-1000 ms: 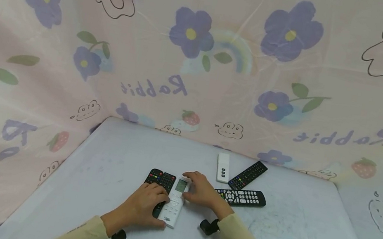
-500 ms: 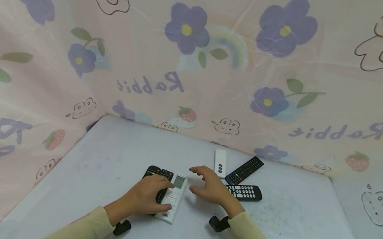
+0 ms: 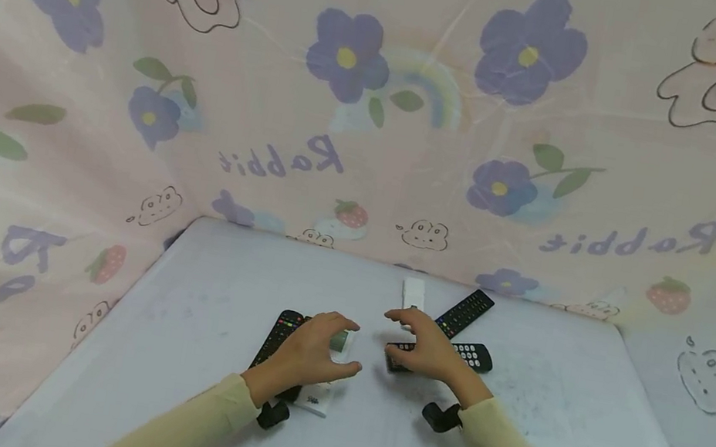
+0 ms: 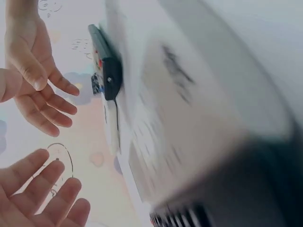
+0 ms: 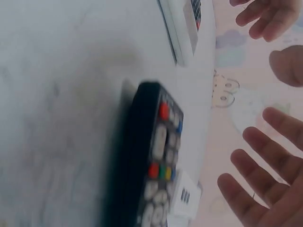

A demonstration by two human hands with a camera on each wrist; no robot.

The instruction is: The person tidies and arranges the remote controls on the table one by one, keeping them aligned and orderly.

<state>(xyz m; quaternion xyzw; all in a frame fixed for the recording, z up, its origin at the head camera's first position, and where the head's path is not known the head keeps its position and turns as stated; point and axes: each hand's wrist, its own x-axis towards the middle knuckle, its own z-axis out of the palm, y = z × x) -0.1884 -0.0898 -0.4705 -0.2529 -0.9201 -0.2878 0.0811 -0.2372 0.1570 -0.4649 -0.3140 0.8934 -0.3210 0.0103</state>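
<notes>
Both hands hover over the table with fingers spread and nothing in them. My left hand [image 3: 309,353] hangs over the white remote control [image 3: 315,398] with a grey display, hiding its middle. Left of that remote lies a black remote control [image 3: 275,335]; another black one between them is mostly covered by the hand. My right hand [image 3: 434,351] is over a black remote control with white buttons [image 3: 476,356], whose red, green and yellow buttons show in the right wrist view. Fingers [image 5: 265,179] of the right hand are clear of it there.
Behind the right hand lie a small white remote control [image 3: 413,292] and a slanted black remote control [image 3: 469,310]. The white table [image 3: 237,275] ends at a patterned curtain [image 3: 405,145] at the back and sides. Each wrist carries a black camera [image 3: 442,418].
The left hand has lifted from the remotes and moved right. The right hand has drawn away from the white display remote, moving right over the white-buttoned black one. The head view shifted slightly.
</notes>
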